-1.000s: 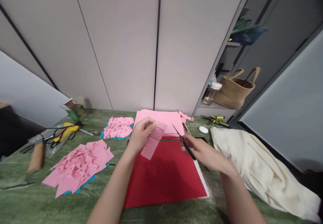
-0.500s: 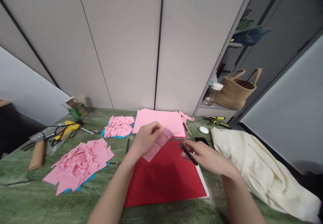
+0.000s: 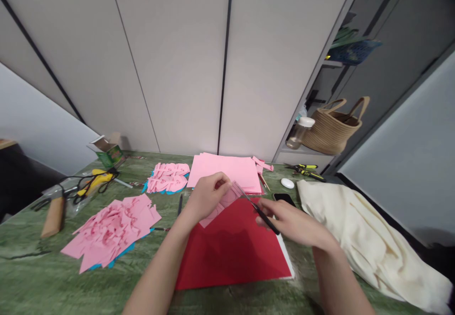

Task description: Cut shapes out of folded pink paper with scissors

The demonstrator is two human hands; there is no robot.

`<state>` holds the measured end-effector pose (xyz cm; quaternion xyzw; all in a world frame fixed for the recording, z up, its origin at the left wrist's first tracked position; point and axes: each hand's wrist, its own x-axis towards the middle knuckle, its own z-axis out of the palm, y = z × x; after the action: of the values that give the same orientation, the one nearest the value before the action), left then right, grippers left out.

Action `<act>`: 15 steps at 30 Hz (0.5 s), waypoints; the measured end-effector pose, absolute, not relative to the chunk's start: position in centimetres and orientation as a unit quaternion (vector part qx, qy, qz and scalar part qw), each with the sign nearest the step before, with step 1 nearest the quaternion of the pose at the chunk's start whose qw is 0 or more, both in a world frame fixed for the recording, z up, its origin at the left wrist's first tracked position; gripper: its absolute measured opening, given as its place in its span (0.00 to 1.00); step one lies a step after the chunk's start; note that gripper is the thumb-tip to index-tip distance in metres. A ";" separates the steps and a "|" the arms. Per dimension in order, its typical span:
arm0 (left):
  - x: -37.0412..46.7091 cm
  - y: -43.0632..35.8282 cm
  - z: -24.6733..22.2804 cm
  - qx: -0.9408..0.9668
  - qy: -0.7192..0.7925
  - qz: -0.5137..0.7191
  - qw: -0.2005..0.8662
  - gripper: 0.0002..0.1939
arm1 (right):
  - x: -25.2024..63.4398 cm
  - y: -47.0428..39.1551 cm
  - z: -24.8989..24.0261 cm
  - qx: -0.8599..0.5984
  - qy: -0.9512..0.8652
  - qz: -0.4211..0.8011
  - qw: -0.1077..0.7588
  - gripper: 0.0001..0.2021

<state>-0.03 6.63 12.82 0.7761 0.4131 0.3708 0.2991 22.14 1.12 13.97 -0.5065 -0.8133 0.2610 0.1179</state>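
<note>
Pale cabinet doors [image 3: 177, 68] rise behind a green table [image 3: 149, 286], where a person holds scissors [image 3: 262, 215] to a pink strip [image 3: 223, 205] marked with dark curved lines. Thumb and fingers of the left hand [image 3: 209, 194] pinch the strip near its upper end, above a red sheet [image 3: 234, 253]. The right hand [image 3: 284, 218] grips the scissors by their black handles, the blades at the strip's upper right edge; whether they are biting into it cannot be told.

Beyond the hands lies a stack of pink sheets [image 3: 227, 170]. To the left are pink cutouts [image 3: 167, 177] and, nearer, a loose heap of pink scraps [image 3: 113, 229], both with blue paper showing beneath. A phone [image 3: 283, 198] lies just beside the right hand, partly hidden by it, with a white oval object [image 3: 287, 183], pliers [image 3: 307, 169] and cream cloth [image 3: 355, 239] near. On a shelf at right, a bottle [image 3: 300, 132] stands beside a woven basket [image 3: 330, 130].
</note>
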 end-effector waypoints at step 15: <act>0.1 6.5 13.0 0.772 0.420 0.366 0.306 0.09 | 22.2 1.3 13.7 -0.489 -0.819 0.274 0.121 0.16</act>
<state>0.06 6.50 13.01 0.7722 0.4199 0.3660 0.3056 22.17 1.27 13.66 -0.4893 -0.8192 0.2738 0.1206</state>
